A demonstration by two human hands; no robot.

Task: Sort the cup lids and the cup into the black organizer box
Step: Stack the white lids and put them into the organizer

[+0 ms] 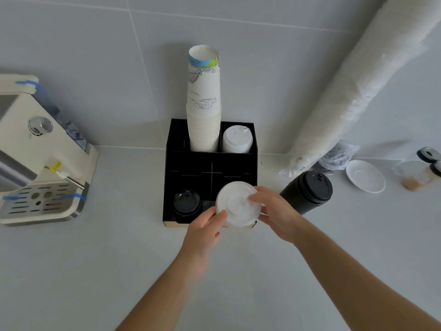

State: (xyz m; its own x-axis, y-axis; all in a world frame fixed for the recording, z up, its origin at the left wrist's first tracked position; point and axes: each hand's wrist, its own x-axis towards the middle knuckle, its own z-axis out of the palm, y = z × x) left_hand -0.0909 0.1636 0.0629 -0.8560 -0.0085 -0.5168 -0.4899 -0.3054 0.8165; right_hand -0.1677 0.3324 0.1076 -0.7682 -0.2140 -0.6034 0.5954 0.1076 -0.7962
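A black organizer box stands against the wall. Its back compartments hold a tall stack of white paper cups and a stack of white lids. A stack of black lids sits in the front left compartment. Over the front right compartment is a stack of white lids, held from both sides: my left hand grips its left edge and my right hand its right edge. To the right of the box, a stack of black lids leans on the counter.
A cream coffee machine stands at the left. A long plastic-wrapped sleeve of cups leans against the wall at the right. A white saucer and a clear glass sit at the far right.
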